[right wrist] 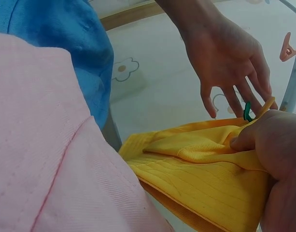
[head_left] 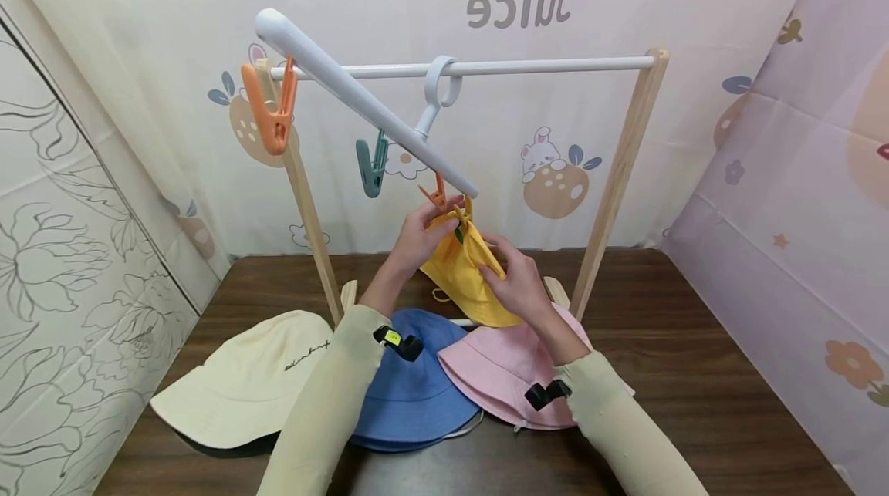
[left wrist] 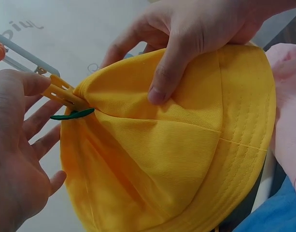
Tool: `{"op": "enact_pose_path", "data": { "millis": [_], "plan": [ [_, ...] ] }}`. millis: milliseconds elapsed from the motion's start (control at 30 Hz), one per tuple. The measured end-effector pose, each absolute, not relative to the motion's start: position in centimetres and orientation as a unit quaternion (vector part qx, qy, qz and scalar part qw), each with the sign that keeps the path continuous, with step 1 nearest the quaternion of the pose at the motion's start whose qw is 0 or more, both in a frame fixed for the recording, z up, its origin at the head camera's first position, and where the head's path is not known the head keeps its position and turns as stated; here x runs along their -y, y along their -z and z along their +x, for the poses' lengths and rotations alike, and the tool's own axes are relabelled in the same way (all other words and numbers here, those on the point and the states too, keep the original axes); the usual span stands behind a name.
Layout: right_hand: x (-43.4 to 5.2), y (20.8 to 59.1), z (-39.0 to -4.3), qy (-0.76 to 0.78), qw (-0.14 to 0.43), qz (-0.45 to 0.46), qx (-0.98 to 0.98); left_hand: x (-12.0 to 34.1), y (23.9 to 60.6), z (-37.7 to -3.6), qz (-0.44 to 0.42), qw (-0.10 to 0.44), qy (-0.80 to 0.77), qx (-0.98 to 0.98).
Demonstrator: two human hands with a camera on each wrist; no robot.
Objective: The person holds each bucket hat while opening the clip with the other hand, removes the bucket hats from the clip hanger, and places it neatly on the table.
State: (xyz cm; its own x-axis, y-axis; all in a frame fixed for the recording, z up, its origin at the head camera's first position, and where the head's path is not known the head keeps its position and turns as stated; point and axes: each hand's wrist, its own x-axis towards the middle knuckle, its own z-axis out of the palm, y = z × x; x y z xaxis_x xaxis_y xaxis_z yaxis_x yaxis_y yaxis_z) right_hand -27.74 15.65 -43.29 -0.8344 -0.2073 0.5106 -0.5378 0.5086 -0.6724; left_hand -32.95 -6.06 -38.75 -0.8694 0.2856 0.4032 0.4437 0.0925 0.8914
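A yellow bucket hat hangs by its crown from a yellow clip at the near end of a pale hanger. A green leaf tab sticks out beside the clip. With thumb and forefinger, my left hand pinches the clip, its other fingers spread loosely. My right hand grips the hat's side, its thumb on the outer cloth and its fingers partly hidden behind. Folds run down the hat from the clip, with the brim towards the table.
Two orange clips and a teal clip hang from the hanger, which hooks over a white rod between wooden posts. Cream, blue and pink hats lie on the dark table below my arms.
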Motion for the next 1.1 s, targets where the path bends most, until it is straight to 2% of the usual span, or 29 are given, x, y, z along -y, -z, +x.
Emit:
{"op": "enact_pose_path", "data": {
  "millis": [700, 1100],
  "plan": [
    [-15.5, 43.3, -27.6, -0.446, 0.174, 0.216, 0.851, 5.5, 39.0, -34.2, -0.228, 0.023, 0.666, 0.71],
    [-15.4, 43.3, -27.5, -0.45, 0.171, 0.216, 0.849, 5.3, 39.9, -34.5, -0.239, 0.019, 0.671, 0.701]
  ]
}}
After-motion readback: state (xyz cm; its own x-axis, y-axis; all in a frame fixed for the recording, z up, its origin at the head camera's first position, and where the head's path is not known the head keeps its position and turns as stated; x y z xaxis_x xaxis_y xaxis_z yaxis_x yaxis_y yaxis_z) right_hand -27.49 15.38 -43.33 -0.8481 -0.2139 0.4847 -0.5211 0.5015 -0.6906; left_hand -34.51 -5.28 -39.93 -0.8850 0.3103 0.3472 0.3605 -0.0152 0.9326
